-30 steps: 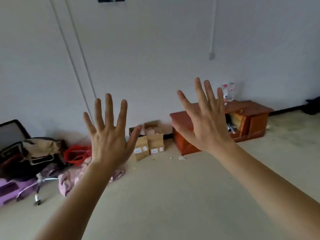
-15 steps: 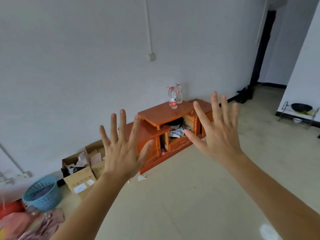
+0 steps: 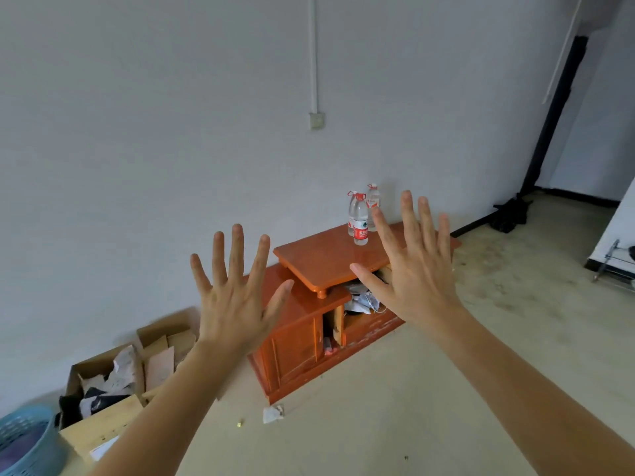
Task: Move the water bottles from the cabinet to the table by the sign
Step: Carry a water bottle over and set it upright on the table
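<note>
Two clear water bottles with red caps and red labels stand close together on a low orange wooden cabinet [image 3: 319, 259] against the white wall; the nearer bottle [image 3: 359, 219] partly hides the farther bottle [image 3: 373, 199]. My left hand [image 3: 233, 297] is raised in front of me, fingers spread, holding nothing. My right hand [image 3: 412, 266] is raised too, fingers spread and empty, and it covers the cabinet's right part, just right of the bottles. Both hands are well short of the cabinet. No table or sign is in view.
Open cardboard boxes [image 3: 117, 383] with paper stand on the floor left of the cabinet, beside a blue basket [image 3: 24, 441]. A paper scrap [image 3: 273, 413] lies on the floor. A dark doorway and a black bag [image 3: 512, 214] are far right, a metal rack [image 3: 615, 266] at the right edge.
The view has swung right and moved nearer to the cabinet; the bottles now stand nearer the middle. The chair and bags on the left have left the view. Both hands stay raised and spread.
</note>
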### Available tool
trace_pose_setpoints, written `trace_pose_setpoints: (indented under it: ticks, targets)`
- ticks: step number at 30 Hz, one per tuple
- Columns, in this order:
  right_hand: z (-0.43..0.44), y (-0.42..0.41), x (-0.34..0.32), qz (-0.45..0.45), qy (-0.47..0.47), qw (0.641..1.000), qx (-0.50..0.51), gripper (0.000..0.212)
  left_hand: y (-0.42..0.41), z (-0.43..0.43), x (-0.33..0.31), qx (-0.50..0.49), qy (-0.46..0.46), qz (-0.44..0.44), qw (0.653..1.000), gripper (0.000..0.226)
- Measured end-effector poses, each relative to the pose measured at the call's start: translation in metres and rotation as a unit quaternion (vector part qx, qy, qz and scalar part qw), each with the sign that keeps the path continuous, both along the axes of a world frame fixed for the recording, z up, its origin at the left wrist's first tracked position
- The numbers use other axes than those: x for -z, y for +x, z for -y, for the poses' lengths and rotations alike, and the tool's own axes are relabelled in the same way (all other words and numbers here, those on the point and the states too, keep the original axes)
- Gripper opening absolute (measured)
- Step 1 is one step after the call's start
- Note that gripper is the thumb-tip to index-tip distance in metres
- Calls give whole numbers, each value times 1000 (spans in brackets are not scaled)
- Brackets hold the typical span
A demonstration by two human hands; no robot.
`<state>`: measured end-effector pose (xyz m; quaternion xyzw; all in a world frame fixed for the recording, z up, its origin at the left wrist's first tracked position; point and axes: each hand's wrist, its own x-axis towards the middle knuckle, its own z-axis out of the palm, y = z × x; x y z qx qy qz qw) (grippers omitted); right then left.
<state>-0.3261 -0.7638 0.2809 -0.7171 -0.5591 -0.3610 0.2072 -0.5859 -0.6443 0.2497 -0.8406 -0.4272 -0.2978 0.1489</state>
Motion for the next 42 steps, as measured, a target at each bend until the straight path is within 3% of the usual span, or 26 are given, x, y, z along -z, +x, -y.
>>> trace_pose_setpoints:
  ticks: [5, 14, 24, 28, 36, 42]
  targets:
    - [-108, 74, 11, -16, -24, 999, 39, 92, 88, -144, 10, 15, -44, -32, 998, 79]
    - [-219, 257, 57, -79, -26, 988, 129, 92, 296, -297, 44, 120, -51, -83, 988, 75]
    - [-406, 480, 85, -166, -106, 976, 96, 95, 499, -446, 70, 75, -87, -128, 985, 80]
    - [-480, 532, 96, -208, -148, 965, 65, 95, 542, -500, 73, 44, -120, -120, 984, 81]
    - [-595, 633, 156, -205, -241, 947, 48, 97, 633, -612, 136, 21, -190, -122, 974, 84]
    - [-690, 726, 158, -201, -265, 941, 64, 97, 729, -713, 154, 36, -238, -100, 965, 82]
